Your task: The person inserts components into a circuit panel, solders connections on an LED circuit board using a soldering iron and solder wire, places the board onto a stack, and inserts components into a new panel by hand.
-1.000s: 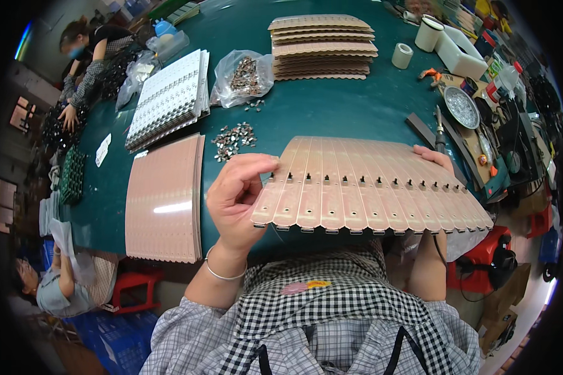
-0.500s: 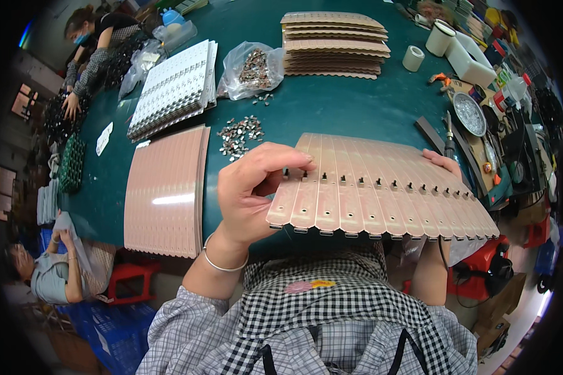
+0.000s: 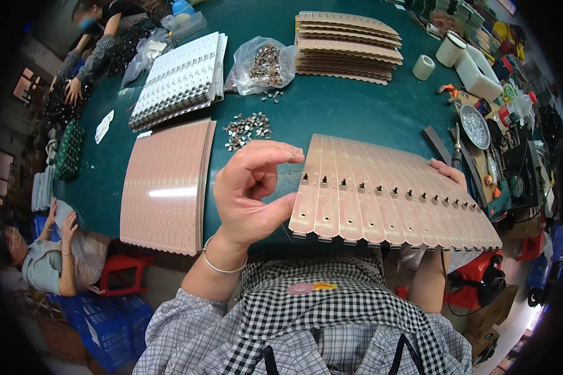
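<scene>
A pinkish circuit board panel [image 3: 381,194], scored into narrow strips, is held up tilted before me. A row of small metal switches with black levers crosses it, and its near edge is scalloped. My right hand [image 3: 448,171] grips the panel's right side, fingers over the far edge; the rest of that hand is hidden beneath. At the left edge, my left hand [image 3: 247,190] forms a C, thumb and forefinger apart with nothing visible between them. The thumb tip is against or close beside the panel's edge. Loose metal switches [image 3: 247,129] lie heaped beyond my left hand.
Similar pink boards [image 3: 162,187] are stacked at left, below white boards [image 3: 178,81]. Farther back are a bag of small parts [image 3: 266,65] and a scalloped board stack [image 3: 347,47]. Tools and a metal dish [image 3: 475,122] crowd the right side. Two other people sit at left.
My left forefinger has come off the switch row and its grip has opened. The leftmost strip seen before, with a greenish-tipped switch, no longer shows. The view has shifted slightly.
</scene>
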### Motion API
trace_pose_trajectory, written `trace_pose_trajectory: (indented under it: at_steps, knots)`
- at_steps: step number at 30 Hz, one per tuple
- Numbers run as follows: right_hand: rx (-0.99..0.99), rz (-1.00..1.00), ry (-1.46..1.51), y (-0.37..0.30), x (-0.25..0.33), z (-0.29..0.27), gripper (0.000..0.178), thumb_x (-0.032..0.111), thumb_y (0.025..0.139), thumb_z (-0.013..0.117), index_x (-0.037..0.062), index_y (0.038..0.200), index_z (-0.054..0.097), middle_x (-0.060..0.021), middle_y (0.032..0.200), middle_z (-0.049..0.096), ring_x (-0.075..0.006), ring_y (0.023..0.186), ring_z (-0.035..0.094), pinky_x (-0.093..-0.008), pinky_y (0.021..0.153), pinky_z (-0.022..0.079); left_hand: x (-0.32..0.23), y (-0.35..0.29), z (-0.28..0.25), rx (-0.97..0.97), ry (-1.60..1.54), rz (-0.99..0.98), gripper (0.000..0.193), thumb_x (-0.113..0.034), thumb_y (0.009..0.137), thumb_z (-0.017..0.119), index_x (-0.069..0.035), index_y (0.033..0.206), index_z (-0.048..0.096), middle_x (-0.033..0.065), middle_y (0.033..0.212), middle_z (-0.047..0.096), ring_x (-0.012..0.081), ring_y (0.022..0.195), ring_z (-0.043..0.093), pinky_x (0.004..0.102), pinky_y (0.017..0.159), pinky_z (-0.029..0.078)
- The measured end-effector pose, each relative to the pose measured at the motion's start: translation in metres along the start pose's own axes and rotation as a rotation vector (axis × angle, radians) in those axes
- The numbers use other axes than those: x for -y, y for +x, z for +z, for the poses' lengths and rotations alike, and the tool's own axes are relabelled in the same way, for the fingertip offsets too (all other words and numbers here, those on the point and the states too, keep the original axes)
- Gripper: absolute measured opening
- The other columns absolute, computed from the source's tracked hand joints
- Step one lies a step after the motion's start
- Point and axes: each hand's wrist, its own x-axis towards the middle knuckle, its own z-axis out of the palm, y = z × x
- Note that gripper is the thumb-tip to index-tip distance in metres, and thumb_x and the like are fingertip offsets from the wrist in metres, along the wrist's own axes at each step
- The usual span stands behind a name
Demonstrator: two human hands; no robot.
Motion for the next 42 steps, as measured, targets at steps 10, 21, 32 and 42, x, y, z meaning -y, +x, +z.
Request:
trace_pose_trajectory:
  at_steps: [10, 21, 32, 42]
  knots:
    - [-0.021, -0.002, 0.034, 0.000, -0.004, -0.001, 0.044, 0.028, 0.087, 0.067, 0.0013, 0.119, 0.053, -0.0162, 0.126, 0.058, -0.0226, 0.114, 0.057, -0.0367, 0.100, 0.047, -0.005, 0.015, 0.001, 0.217, 0.081, 0.113, 0.034, -0.001, 0.068, 0.083, -0.005, 0.100, 0.072, 0.0111, 0.104, 0.069, 0.0075, 0.064, 0.054, 0.0209, 0.055, 0.044]
    - [-0.015, 0.011, 0.040, 0.000, 0.003, -0.001, 0.037, 0.022, 0.089, 0.062, 0.0021, 0.119, 0.054, -0.0145, 0.127, 0.058, -0.0217, 0.116, 0.056, -0.0355, 0.099, 0.048, -0.012, 0.032, 0.000, 0.481, 0.128, 0.120, 0.031, -0.008, 0.067, 0.082, -0.004, 0.096, 0.075, 0.0123, 0.093, 0.071, 0.0231, 0.083, 0.070, 0.0297, 0.071, 0.056]
    - [-0.069, 0.040, -0.346, -0.003, 0.016, -0.021, 0.034, 0.012, 0.088, 0.061, 0.0010, 0.120, 0.059, -0.0129, 0.123, 0.062, -0.0219, 0.104, 0.062, -0.0327, 0.093, 0.049, -0.019, 0.029, 0.009, 0.499, 0.152, 0.068, 0.028, -0.007, 0.065, 0.081, -0.004, 0.092, 0.076, 0.0106, 0.091, 0.071, 0.0217, 0.080, 0.070, 0.0289, 0.068, 0.056]
    - [0.058, 0.167, 0.312, -0.071, 0.079, -0.048, 0.054, 0.011, 0.089, 0.063, 0.0039, 0.137, 0.040, -0.0294, 0.141, 0.048, -0.0316, 0.131, 0.050, -0.0436, 0.110, 0.039, -0.027, 0.005, 0.010, 0.488, 0.284, 0.202, 0.022, -0.018, 0.068, 0.079, -0.008, 0.087, 0.077, 0.0091, 0.087, 0.071, 0.0204, 0.070, 0.070, 0.0260, 0.060, 0.055]
